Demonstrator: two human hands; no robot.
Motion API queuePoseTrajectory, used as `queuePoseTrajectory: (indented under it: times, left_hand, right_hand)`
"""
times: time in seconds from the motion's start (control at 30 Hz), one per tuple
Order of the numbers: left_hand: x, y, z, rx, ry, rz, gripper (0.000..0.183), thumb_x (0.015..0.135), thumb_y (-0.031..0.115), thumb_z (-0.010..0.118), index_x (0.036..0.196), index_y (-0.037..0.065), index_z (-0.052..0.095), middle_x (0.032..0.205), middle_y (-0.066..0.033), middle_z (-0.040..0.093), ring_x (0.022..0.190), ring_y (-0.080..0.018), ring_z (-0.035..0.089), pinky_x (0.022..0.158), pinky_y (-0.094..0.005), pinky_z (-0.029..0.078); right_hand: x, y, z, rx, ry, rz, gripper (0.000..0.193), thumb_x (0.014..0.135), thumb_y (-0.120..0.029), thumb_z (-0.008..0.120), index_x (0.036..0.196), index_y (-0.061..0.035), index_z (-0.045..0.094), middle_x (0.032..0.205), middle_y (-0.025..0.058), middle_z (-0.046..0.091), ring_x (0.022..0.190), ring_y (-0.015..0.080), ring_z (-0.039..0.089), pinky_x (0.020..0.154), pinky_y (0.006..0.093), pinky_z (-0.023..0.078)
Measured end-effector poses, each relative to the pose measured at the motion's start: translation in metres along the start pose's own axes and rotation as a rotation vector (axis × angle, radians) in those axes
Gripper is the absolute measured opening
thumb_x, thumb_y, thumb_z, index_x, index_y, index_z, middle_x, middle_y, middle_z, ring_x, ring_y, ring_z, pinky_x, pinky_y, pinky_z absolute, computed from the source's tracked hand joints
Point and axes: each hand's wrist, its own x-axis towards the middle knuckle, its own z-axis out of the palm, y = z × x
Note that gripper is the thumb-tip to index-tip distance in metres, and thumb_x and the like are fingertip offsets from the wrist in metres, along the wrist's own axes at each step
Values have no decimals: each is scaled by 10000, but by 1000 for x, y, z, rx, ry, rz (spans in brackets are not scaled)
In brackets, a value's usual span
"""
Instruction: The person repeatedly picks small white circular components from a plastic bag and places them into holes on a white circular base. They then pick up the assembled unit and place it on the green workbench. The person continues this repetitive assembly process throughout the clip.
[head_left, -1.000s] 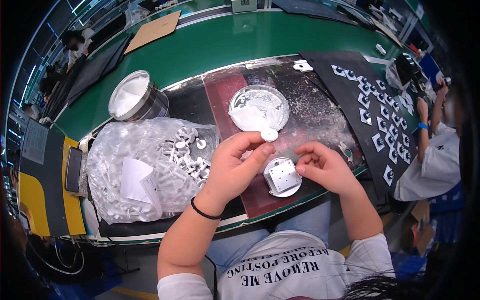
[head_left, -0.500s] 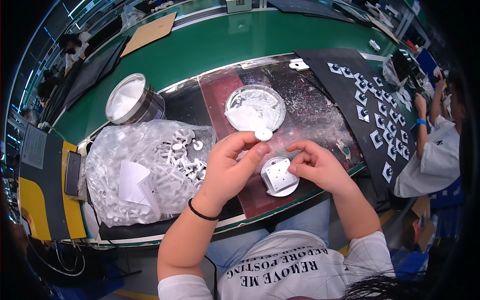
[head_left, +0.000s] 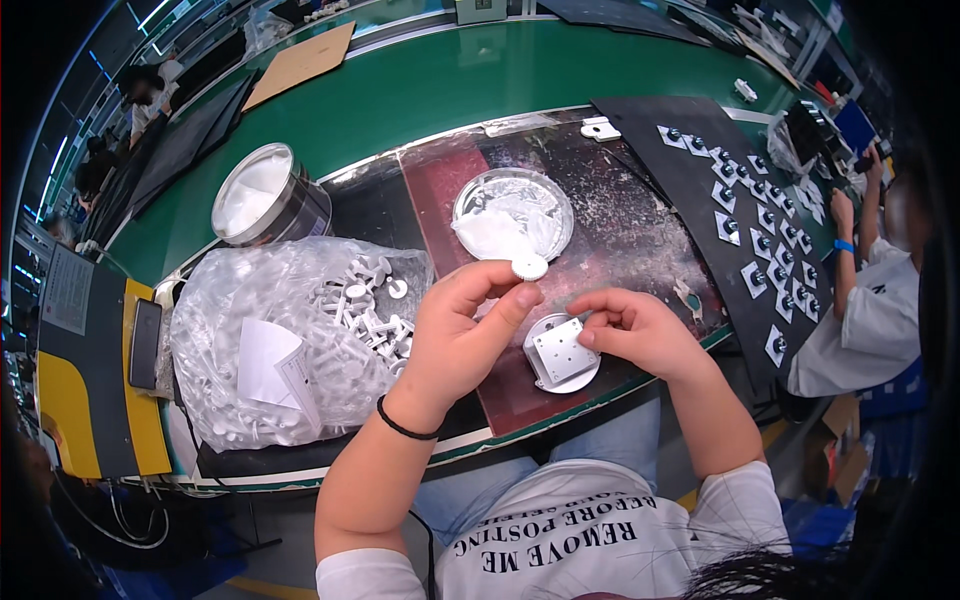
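The left hand [head_left: 455,335] pinches 1 small white toothed wheel [head_left: 529,267] between thumb and fingertips, just above the round grey plate [head_left: 561,353] on the worktop [head_left: 420,95]. The right hand [head_left: 635,330] grips that plate's right edge, near the shallow dish of white paste [head_left: 512,213].

Bright, even overhead light; whole bench well lit, centre sharp. Glare on the clear plastic bag [head_left: 290,340] left of centre, on the glossy dark mat [head_left: 640,215] and on the tin's rim [head_left: 265,195], upper left. Shadows soft and short, just under the hands. Strong fisheye: green table edge [head_left: 480,75] bows, corners go black. Far left and right edges dim, blurry.
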Motion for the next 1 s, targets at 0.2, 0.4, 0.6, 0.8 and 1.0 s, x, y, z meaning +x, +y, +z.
queuePoseTrajectory:
  times: [0.2, 0.4, 0.6, 0.8, 1.0]
  left_hand:
    - [0, -1, -1, 2, -4, 8, 214, 868, 153, 634, 1002, -14, 626, 904, -66, 654, 831, -116, 610, 741, -252, 475]
    - [0, -2, -2, 21, -8, 2, 210, 867, 153, 635, 995, -13, 629, 899, -63, 653, 827, -120, 610, 739, -253, 474]
    - [0, -2, 0, 8, 8, 14, 206, 864, 150, 637, 990, -12, 629, 893, -62, 651, 824, -119, 607, 742, -254, 474]
    - [0, -1, 0, -3, 0, 5, 203, 865, 146, 637, 994, -11, 629, 892, -61, 653, 827, -115, 607, 741, -252, 474]
    - [0, 0, 0, -5, -1, 13, 204, 864, 148, 640, 993, -10, 630, 889, -58, 655, 823, -108, 608, 731, -249, 475]
  right_hand:
    - [-1, -2, 0, -13, 4, 2, 326, 844, -68, 628, 1144, 44, 567, 793, -3, 596, 747, 44, 536, 687, 203, 437]
    - [0, -2, 0, -31, 4, 7, 309, 846, -65, 623, 1133, 42, 580, 795, -4, 597, 743, 45, 533, 681, 202, 441]
    - [0, -1, 1, -53, -1, 1, 307, 844, -57, 623, 1132, 38, 584, 792, -7, 598, 725, 36, 525, 659, 193, 434]
    - [-4, -1, 2, -232, 61, -68, 314, 799, -107, 670, 1089, -1, 612, 840, 12, 592, 771, 68, 530, 675, 223, 429]
    - [-23, -3, 19, -904, 249, -729, 303, 744, -217, 702, 1009, -87, 633, 989, 76, 598, 940, 260, 570, 823, 397, 419]
